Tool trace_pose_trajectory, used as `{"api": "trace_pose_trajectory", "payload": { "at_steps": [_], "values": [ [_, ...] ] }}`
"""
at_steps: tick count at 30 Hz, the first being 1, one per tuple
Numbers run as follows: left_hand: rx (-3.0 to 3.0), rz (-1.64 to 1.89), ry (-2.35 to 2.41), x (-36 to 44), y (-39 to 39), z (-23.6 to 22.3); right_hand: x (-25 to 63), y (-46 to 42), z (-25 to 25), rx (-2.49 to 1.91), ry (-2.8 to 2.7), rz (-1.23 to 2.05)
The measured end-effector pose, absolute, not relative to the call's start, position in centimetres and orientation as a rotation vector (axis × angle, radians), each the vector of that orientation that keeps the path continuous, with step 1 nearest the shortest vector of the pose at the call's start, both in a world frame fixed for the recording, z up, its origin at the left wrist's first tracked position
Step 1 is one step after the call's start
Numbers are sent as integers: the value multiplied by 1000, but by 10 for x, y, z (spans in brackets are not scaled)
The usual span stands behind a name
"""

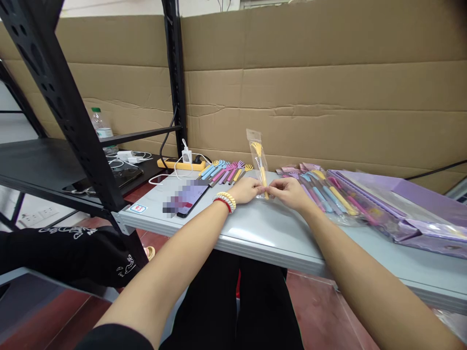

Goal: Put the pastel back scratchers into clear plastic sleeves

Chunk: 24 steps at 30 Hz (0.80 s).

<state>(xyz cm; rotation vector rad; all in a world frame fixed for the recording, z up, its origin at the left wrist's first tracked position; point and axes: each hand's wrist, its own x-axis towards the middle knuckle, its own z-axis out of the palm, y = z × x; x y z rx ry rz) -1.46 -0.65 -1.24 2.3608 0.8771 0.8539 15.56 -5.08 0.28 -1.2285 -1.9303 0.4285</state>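
A yellow back scratcher [262, 173] with a claw-shaped head stands nearly upright inside a clear plastic bag [254, 136]. Around the lower end of the bag, my left hand [247, 190] is closed in a pinch, with a beaded bracelet on its wrist. From the other side my right hand [291, 191] also pinches the bag's lower end, its fingertips close to the left ones. Left of them a row of loose back scratchers [226, 171] in blue, pink, purple and yellow lies on the table. Bagged back scratchers [328, 190] are piled to the right.
A phone [189, 198] lies on the grey table [251, 233] left of my hands. Behind it is a yellow power strip [181, 164] with a white charger. A purple box [412, 214] stands at right. Left is a black rack [69, 102]; another person's leg [69, 255] shows below.
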Motion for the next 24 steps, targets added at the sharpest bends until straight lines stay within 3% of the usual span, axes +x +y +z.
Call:
{"api": "trace_pose_trajectory", "payload": {
  "at_steps": [10,24],
  "values": [
    [2139,858,694,-16,-10,-5,159,-50,8,-1049,-1642,864],
    [2329,833,777,-16,-10,-6,157,-52,5,-1250,-1876,521]
  ]
}}
